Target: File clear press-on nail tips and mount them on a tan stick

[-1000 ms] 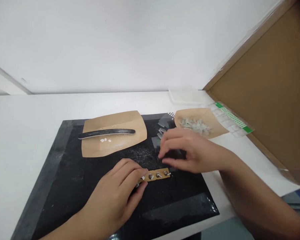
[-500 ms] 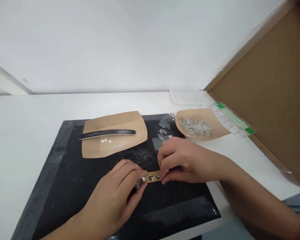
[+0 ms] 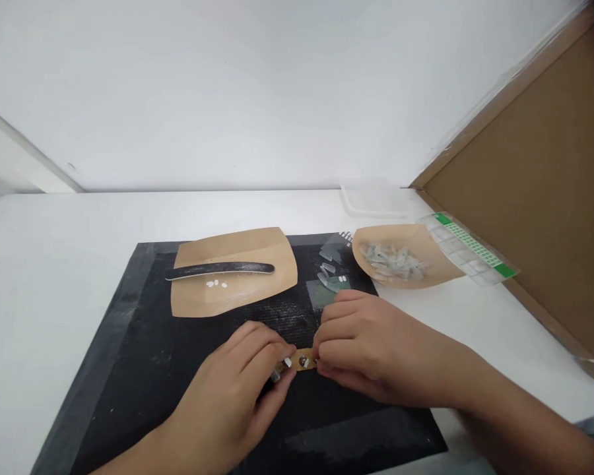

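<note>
The brown strip (image 3: 311, 359) lies on the black mat (image 3: 143, 369) near the middle, between the two hands, with a small stud showing on its uncovered stretch. The left hand (image 3: 242, 382) pinches the strip's left part between thumb and fingertips; a clear piece (image 3: 276, 375) shows at that grip. The right hand (image 3: 376, 346) has its fingers bunched over the strip's right part, but the tips are hidden, so I cannot tell whether they pinch anything. The likeliest trouble is the strip twisting or sliding if the right fingers press sideways while the left pinch is loose. With both hands so near, a knuckle could also knock the stud askew. Farther off, the right hand's far knuckles sit just beside the loose clear tips (image 3: 327, 267), and a careless lift could scatter them. On the left, the file (image 3: 222, 269) overhangs the left edge of its paper sheet (image 3: 272, 254); a bump there could spill the small white bits (image 3: 216, 284).
</note>
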Demonstrator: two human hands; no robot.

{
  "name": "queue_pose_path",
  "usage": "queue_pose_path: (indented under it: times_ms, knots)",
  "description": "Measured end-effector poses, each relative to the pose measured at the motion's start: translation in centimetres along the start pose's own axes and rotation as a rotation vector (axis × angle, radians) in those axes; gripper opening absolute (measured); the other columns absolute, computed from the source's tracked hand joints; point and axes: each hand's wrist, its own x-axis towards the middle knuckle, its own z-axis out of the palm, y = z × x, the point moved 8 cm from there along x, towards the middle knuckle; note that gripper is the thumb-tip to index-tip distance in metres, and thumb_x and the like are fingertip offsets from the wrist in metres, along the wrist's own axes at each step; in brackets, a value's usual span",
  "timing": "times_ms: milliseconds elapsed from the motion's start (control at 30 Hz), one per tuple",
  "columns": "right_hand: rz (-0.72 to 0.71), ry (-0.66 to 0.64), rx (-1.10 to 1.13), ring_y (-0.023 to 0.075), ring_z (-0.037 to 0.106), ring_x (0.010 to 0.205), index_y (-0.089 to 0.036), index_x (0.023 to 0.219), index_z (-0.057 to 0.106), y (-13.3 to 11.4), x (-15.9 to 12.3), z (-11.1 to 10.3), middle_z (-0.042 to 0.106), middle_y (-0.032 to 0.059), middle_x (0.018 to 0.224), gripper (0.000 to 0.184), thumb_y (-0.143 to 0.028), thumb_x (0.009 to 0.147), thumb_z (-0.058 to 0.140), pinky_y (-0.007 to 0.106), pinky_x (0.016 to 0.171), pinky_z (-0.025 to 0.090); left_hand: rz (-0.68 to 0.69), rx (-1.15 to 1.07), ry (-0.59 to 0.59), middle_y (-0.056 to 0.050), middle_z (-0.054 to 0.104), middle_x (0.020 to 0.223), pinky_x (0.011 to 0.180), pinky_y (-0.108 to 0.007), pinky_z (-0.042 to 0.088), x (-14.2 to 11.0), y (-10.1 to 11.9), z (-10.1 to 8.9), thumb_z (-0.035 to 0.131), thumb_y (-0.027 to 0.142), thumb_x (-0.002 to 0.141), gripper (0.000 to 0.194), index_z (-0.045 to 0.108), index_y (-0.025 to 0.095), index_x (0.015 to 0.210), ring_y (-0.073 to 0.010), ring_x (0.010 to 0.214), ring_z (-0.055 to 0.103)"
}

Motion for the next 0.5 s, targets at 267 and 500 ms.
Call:
queue_pose_path:
  times_ms: [267,500]
  knots:
    - [0.074,-0.029,0.000,0.0170,0.059,0.079,-0.020,0.090,0.065,1.0,0.0,0.5,0.070,-0.0002,0.082,0.015,-0.023,0.104,0.059,0.034,0.076,0.035,-0.021,0.002,0.012,-0.006,0.070,0.108,0.085,-0.037,0.055,-0.1,-0.3,-0.1,0.065,0.009,0.100,0.024,0.064,0.020,0.120,-0.0213,0.101,0.061]
    - [0.032,0.006,-0.045,0.0168,0.055,0.075,-0.021,0.087,0.061,0.9,0.1,0.4,0.068,-0.0008,0.078,0.019,-0.024,0.106,0.057,0.033,0.073,0.034,-0.019,0.014,0.009,-0.006,0.070,0.106,0.083,-0.037,0.057,0.2,0.0,-0.5,0.062,0.008,0.100,0.023,0.064,0.020,0.120,-0.0220,0.098,0.063]
